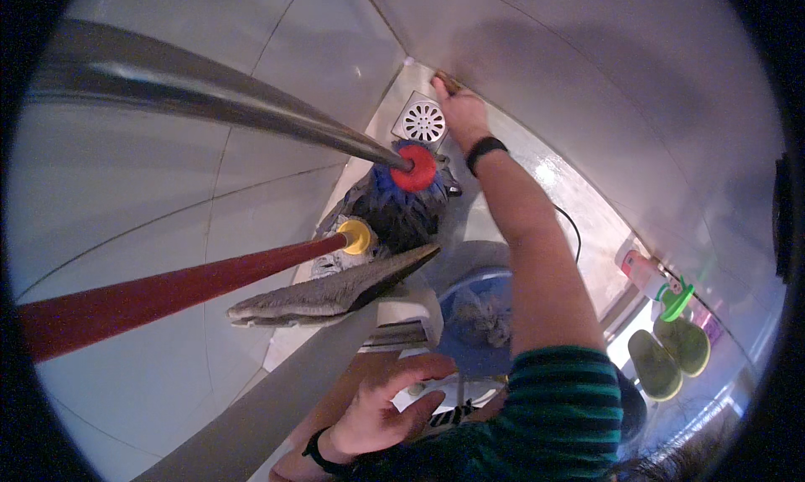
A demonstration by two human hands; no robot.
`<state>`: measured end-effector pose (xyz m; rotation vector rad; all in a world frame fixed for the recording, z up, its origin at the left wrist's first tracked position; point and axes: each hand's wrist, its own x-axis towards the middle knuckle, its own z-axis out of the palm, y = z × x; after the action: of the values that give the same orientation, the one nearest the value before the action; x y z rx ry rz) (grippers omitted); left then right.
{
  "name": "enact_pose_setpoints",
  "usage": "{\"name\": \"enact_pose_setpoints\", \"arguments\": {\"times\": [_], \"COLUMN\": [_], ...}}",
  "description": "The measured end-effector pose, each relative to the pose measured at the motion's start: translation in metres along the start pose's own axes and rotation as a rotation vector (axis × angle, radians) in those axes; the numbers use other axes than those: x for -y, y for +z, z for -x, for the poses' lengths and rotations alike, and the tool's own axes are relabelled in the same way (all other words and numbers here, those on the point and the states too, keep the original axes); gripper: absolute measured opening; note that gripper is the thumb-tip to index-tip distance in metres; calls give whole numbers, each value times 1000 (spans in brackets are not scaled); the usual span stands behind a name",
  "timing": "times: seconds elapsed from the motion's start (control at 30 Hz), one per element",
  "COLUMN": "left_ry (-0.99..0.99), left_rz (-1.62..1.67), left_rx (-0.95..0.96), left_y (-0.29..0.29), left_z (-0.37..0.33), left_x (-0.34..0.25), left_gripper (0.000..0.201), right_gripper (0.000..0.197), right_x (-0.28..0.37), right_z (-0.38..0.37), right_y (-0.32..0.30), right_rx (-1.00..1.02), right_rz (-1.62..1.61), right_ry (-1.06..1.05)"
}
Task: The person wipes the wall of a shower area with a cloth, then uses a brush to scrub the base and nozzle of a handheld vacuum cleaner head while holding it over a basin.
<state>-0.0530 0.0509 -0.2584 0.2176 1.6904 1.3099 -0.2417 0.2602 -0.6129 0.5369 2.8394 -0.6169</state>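
Observation:
My right arm stretches far forward to the floor corner, where my right hand (465, 116) is closed on a small brownish thing (450, 83) pressed at the foot of the right wall. Most of that thing is hidden by the fingers, and its kind cannot be made out. Just left of the hand lies a round slotted metal floor drain cover (423, 121). My left hand (387, 408) is held low near my body, with thumb and forefinger curved apart and nothing seen between them. A blue basin (470, 356) with pale crumpled stuff inside stands in front of it.
On the left lean a metal-handled mop with a red disc (413, 168), a red-handled mop with a yellow collar (356, 237) and a grey flat mop (335, 293). A bottle with a green top (675, 299) and green slippers (656, 365) are at right. A black cable curves beside my right arm.

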Motion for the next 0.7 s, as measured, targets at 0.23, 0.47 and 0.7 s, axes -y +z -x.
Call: {"name": "enact_pose_setpoints", "arguments": {"times": [0.23, 0.47, 0.7], "left_ry": [54, -6, -24], "left_rz": [-27, -8, -12], "left_rx": [-7, 30, 48], "left_y": [9, 18, 22], "left_z": [3, 5, -1], "left_x": [-2, -7, -9], "left_gripper": [34, 31, 29], "right_gripper": [49, 35, 67], "right_x": [-11, 24, 8], "right_z": [51, 73, 33], "right_y": [-60, -19, -61], "right_rx": [90, 211, 172], "right_rz": [137, 5, -497], "right_ry": [-185, -472, 50]}}
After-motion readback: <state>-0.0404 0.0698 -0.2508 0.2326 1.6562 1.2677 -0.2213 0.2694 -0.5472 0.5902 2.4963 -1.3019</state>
